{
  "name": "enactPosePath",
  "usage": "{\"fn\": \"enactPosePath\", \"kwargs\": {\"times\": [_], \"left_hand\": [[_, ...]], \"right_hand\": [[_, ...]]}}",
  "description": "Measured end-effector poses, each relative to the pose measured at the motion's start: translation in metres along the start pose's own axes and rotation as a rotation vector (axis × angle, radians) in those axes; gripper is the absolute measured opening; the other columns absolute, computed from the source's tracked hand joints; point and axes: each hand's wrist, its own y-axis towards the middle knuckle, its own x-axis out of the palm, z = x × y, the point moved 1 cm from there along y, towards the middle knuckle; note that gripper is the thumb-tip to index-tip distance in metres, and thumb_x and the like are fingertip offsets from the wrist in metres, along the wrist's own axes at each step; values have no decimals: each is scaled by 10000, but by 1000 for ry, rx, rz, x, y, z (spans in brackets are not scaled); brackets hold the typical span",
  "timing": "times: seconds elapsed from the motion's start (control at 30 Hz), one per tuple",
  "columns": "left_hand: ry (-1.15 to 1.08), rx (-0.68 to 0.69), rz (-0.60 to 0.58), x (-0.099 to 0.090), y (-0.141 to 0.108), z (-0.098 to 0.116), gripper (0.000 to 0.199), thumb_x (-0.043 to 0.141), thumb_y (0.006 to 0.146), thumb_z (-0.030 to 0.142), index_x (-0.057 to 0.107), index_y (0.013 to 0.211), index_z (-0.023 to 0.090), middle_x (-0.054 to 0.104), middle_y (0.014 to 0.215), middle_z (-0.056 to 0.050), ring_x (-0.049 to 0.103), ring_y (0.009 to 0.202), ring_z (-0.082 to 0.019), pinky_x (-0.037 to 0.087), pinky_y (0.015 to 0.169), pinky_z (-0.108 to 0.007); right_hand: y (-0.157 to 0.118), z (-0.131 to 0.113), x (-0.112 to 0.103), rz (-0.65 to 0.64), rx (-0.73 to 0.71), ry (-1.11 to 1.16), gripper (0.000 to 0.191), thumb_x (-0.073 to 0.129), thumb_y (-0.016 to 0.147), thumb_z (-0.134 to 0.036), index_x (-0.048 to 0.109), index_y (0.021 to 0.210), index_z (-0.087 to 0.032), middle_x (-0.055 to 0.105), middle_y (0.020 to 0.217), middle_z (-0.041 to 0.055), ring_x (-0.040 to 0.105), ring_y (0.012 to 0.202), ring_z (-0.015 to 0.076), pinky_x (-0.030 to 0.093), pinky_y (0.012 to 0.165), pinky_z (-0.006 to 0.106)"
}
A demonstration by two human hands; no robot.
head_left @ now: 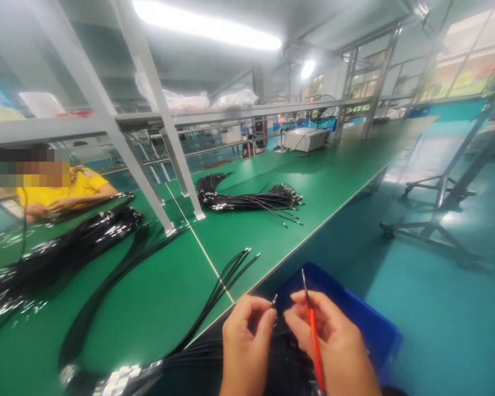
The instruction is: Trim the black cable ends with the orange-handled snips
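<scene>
Near the bench's front edge, my left hand (247, 341) pinches the end of a thin black cable (274, 301) between thumb and forefinger, its small silvery tip sticking up. My right hand (338, 341), just beside it, is closed around a slim red-handled tool (315, 346) with a narrow metal tip pointing upward; its exact kind I cannot tell. The two hands are apart. To the left of my hands, several loose black cables (225, 278) with silvery ends lie over the bench edge. Below, a bundle of black cables (198, 355) runs behind my left hand.
A blue bin (377, 330) stands below my right hand. On the green bench (148, 308) lie a cable bundle (251, 201) and a large cable heap (78, 242). White posts (177, 126) rise from it. Across sits a person in yellow (82, 184); a wheeled metal frame (433, 220) stands right.
</scene>
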Motion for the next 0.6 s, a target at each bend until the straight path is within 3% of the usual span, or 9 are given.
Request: {"fn": "enactPosePath", "kwargs": {"times": [0.1, 0.23, 0.33, 0.4, 0.47, 0.6], "left_hand": [[31, 5, -58, 0, 0, 5, 100, 579, 789, 223, 639, 717, 189, 655, 658, -2, 605, 603, -165, 478, 565, -233], [199, 8, -192, -8, 6, 7, 195, 507, 832, 216, 675, 733, 203, 683, 729, -33, 628, 708, -199, 483, 669, -280], [325, -45, -109, -15, 9, 7, 201, 517, 831, 245, 700, 908, 213, 709, 907, -73, 625, 877, -253, 464, 791, -355], [181, -85, -213, -11, 7, 8, 205, 552, 807, 221, 686, 962, 219, 709, 925, -55, 633, 849, -229, 473, 762, -320], [2, -96, -299, -2, 3, 10, 147, 565, 789, 187, 689, 866, 208, 701, 828, -30, 633, 754, -191, 478, 688, -265], [-56, -72, -140, 11, -4, 10, 123, 583, 766, 162, 667, 681, 186, 646, 654, -5, 591, 620, -155, 444, 578, -217]], "right_hand": [[9, 0, 4, 14, -185, -23, 272, 692, 685, -349, 589, 907, -231, 677, 766, 7, 641, 674, 169, 518, 622, 242], [18, 4, 6, 7, -286, -92, 173, 641, 763, -290, 584, 919, -242, 622, 705, -28, 613, 621, 138, 503, 590, 223], [19, 3, 3, 24, -289, -20, 169, 649, 752, -271, 578, 900, -235, 594, 671, -42, 585, 577, 126, 475, 525, 205], [19, 0, 2, 17, -278, 27, 172, 665, 734, -259, 575, 878, -229, 585, 652, -48, 557, 539, 115, 444, 474, 193], [18, -1, 1, 3, -262, 63, 176, 677, 727, -251, 574, 868, -231, 585, 642, -54, 518, 493, 98, 398, 420, 178], [17, -2, 2, 7, -252, 106, 184, 684, 724, -250, 582, 877, -236, 586, 638, -57, 502, 474, 89, 363, 386, 167]]}}
